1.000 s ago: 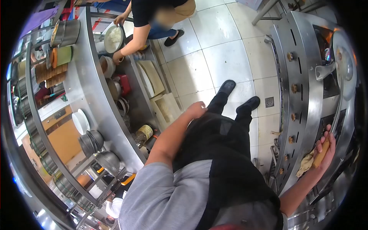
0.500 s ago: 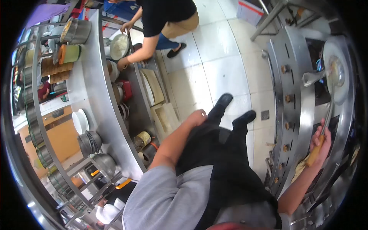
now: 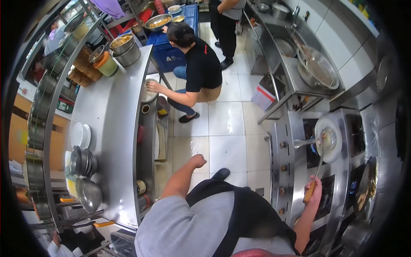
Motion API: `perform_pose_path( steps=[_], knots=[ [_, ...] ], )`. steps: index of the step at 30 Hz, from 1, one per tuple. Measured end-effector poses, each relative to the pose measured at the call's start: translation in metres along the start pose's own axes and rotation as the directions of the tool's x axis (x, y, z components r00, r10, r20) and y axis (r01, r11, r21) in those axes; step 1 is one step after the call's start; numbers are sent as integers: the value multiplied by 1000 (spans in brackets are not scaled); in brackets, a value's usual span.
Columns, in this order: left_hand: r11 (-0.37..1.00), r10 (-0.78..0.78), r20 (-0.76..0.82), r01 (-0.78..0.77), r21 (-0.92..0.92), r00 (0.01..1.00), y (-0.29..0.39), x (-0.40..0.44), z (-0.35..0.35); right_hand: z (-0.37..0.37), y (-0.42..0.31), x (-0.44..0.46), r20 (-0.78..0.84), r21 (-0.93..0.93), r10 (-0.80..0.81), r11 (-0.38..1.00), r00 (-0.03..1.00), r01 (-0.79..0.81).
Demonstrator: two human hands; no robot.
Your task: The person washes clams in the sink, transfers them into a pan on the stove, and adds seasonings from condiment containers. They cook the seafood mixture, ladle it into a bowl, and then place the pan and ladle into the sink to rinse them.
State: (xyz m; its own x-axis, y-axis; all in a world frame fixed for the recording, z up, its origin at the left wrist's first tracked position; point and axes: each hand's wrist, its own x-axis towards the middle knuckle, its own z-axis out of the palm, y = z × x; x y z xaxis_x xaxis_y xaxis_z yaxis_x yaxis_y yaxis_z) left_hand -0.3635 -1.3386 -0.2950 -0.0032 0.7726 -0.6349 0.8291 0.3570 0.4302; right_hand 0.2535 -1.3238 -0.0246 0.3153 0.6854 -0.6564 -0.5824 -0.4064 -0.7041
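Note:
My right hand [image 3: 316, 188] is wrapped around the wooden handle of a long metal cooking utensil [image 3: 318, 169]. The utensil's far end rests in a pale wok [image 3: 335, 150] on the stove; its head is hard to make out among the food [image 3: 328, 138]. The wok's metal handle [image 3: 302, 143] points left toward the stove's front. Well away from the stove, my left hand [image 3: 198, 161] hangs over the tiled floor in front of my apron, fingers curled in, with nothing visible in it.
A steel counter [image 3: 113, 128] on the left bears plates [image 3: 80, 135], stacked metal bowls [image 3: 87, 162] and pots [image 3: 126, 55]. Ahead, a crouching person [image 3: 201, 64] reaches to a bowl [image 3: 150, 92] beneath it. Another person [image 3: 222, 30] stands behind. A sink table [image 3: 291, 70] is ahead right.
My view has tilted up toward the far aisle. The crouching person held a bowl of white food with both hands; now one hand is at the low bowl and the other reaches up behind.

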Motion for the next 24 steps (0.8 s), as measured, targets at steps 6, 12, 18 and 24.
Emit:
perform_pose_path(
  steps=[6, 12, 18, 24],
  knots=[
    [983, -173, 90, 177, -38, 981, 11, -16, -57, 9, 1, 3, 58, 1, 27, 1000, 998, -27],
    [987, -123, 114, 133, -93, 986, 42, -19, -68, 15, -9, -4, 29, -101, 44, 994, 999, -41],
    [981, 60, 111, -38, -192, 992, 49, 15, -37, 0, -16, -20, 43, -272, -192, 942, 980, 196],
    [986, -14, 250, 55, -159, 968, 60, -14, -24, -13, -22, -50, -34, -494, -205, 854, 978, 161]
  ],
)
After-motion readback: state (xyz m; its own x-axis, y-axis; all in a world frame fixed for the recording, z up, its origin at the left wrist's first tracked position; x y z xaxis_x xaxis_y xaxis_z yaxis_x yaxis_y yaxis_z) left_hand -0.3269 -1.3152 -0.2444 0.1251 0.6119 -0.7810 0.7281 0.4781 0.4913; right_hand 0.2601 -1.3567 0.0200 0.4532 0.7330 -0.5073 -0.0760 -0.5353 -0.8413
